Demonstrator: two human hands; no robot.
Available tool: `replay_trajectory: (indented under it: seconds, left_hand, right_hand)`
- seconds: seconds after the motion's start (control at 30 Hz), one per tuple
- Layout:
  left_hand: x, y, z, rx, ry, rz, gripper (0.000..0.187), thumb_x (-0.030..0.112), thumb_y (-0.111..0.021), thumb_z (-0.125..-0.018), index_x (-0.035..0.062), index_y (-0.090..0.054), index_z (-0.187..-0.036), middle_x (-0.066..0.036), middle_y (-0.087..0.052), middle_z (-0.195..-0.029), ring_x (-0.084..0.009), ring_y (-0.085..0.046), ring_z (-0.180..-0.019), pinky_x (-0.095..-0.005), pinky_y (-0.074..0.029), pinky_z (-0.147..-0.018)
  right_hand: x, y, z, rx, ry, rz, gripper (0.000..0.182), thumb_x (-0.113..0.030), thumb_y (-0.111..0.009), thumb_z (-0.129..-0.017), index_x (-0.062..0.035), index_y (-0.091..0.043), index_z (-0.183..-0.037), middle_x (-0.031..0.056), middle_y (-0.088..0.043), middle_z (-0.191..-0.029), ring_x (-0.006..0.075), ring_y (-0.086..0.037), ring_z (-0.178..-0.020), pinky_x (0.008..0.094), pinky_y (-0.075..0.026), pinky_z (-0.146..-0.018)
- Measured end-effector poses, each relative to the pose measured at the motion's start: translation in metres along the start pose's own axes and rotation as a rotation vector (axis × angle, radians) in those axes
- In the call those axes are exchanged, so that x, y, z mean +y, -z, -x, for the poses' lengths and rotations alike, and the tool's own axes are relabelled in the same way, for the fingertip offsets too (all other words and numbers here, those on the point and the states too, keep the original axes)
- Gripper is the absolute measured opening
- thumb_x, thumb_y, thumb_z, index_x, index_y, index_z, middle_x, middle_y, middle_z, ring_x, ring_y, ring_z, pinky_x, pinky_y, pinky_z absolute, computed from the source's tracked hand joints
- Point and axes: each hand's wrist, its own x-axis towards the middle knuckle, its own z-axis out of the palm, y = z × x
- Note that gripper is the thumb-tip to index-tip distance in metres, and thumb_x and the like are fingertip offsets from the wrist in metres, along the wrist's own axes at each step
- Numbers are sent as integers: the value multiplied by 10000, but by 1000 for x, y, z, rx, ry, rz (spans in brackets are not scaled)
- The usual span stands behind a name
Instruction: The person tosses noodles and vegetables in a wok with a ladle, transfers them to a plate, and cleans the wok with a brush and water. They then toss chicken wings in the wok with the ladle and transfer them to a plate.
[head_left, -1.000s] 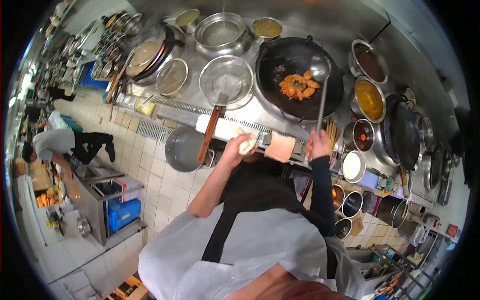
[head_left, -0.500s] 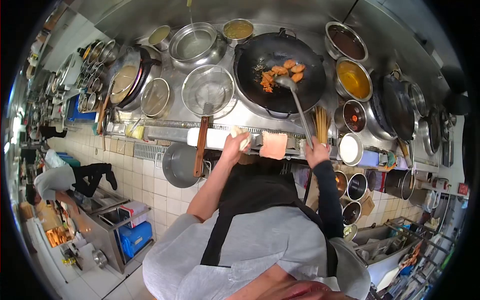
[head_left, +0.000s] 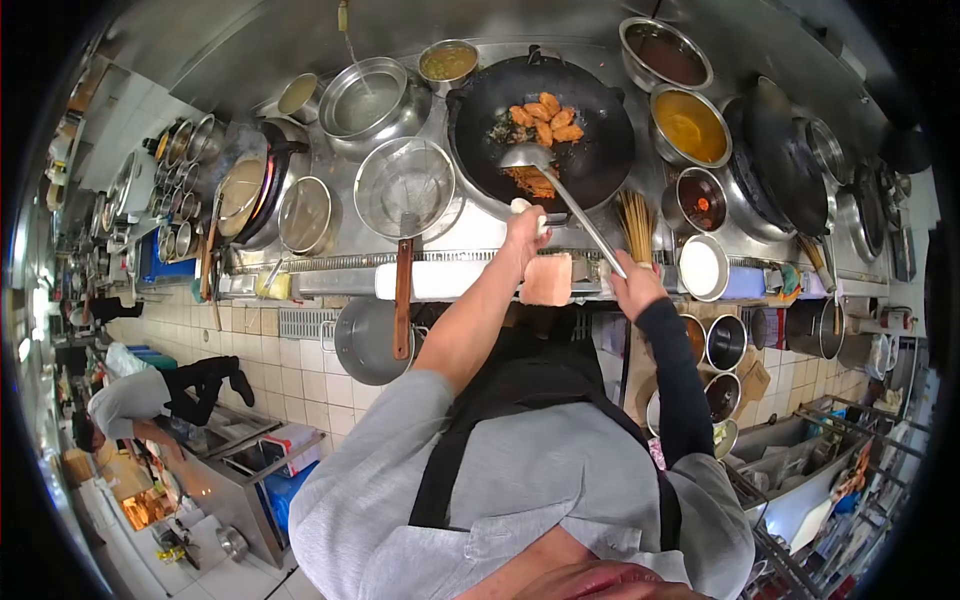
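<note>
My right hand (head_left: pixel 638 290) is wrapped round the long handle of a metal ladle (head_left: pixel 528 156), whose bowl sits inside a large black wok (head_left: pixel 596 172). Browned, wing-like pieces of food (head_left: pixel 548 122) lie in the far half of the wok. Reddish-orange bits (head_left: pixel 530 181) show below the ladle's bowl, and darker bits are at the left. Bunched in my closed left hand (head_left: pixel 524 232) is a white cloth (head_left: pixel 520 206), right at the wok's near rim beside its loop handle. A folded pinkish cloth (head_left: pixel 547 280) hangs at the stove's front edge between my hands.
A round strainer (head_left: pixel 404 185) with a wooden handle lies left of the wok. A bamboo brush (head_left: pixel 636 222) stands at its right. Bowls of orange liquid (head_left: pixel 690 125) and dark liquid (head_left: pixel 664 53) are farther right. Another person (head_left: pixel 140 400) bends over a counter at the far left.
My left hand with the cloth has moved forward and right to the wok's near rim. The ladle's bowl has shifted left, and the browned pieces now sit together farther back.
</note>
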Motion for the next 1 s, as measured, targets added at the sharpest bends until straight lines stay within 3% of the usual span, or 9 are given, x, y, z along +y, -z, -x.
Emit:
replay_trajectory:
  seconds: [0.07,0.1,0.13,0.17,0.3,0.4,0.6,0.77,1.0]
  left_hand:
    - [-2,-9,66,-33,28,114,177,158,-658,-922,86,-524,-1014,-100,-584,-866,-223,-625,-646,-256,-448,-433]
    - [-1,-7,98,-46,44,163,170,147,-647,-930,83,-523,-1028,-104,-586,-884,-225,-627,-654,-251,-443,-430]
    - [1,-3,128,-52,113,143,161,139,-633,-941,80,-523,-1042,-101,-586,-888,-226,-625,-652,-242,-435,-429]
    - [6,-1,155,-59,183,123,153,132,-620,-952,76,-523,-1056,-98,-586,-891,-226,-624,-650,-233,-427,-428]
    - [30,-3,140,-167,121,188,204,144,-630,-953,72,-514,-1105,-109,-594,-969,-214,-597,-698,-217,-417,-445]
    - [-6,3,75,12,64,140,174,134,-635,-940,53,-562,-1076,-91,-610,-942,-199,-590,-688,-234,-477,-486]
    - [-71,60,138,-69,248,-226,197,134,-691,-921,58,-606,-1082,-47,-643,-844,-152,-556,-543,-262,-422,-410]
    - [-26,24,163,-14,110,2,131,117,-640,-947,69,-536,-1010,-82,-593,-822,-219,-604,-596,-276,-440,-423]
    - [-36,18,60,-3,16,103,114,127,-627,-952,43,-573,-1008,-119,-613,-894,-229,-608,-719,-272,-523,-535]
  right_hand:
    - [35,2,37,193,316,-139,491,-175,-596,-959,-52,-499,-1424,313,-670,-956,533,-629,-912,567,-501,-820]
    - [48,13,53,227,458,-206,480,-154,-586,-993,-68,-492,-1455,197,-691,-842,419,-678,-734,474,-521,-682]
    - [15,69,92,-226,-92,-612,466,-122,-570,-1024,-86,-491,-1483,35,-607,-731,181,-609,-583,336,-458,-542]
    - [18,94,109,-282,-69,-662,469,-90,-543,-1041,-101,-480,-1506,-51,-489,-694,35,-465,-520,244,-361,-458]
    - [27,116,102,-367,-245,-523,454,-112,-560,-1032,-108,-513,-1484,12,-539,-671,80,-456,-424,263,-356,-379]
    - [53,54,27,-63,210,-171,378,-208,-633,-971,-10,-616,-1292,242,-693,-874,412,-679,-789,476,-534,-760]
    - [29,12,23,184,167,-161,562,-147,-685,-880,-42,-507,-1403,247,-707,-1001,469,-661,-981,513,-375,-1103]
    - [14,79,82,-131,32,-265,513,-118,-701,-868,-15,-581,-1356,261,-693,-1052,406,-680,-1003,413,-527,-862]
    - [39,25,-3,108,139,-25,461,-162,-683,-893,-7,-591,-1317,292,-698,-919,460,-688,-886,516,-546,-803]
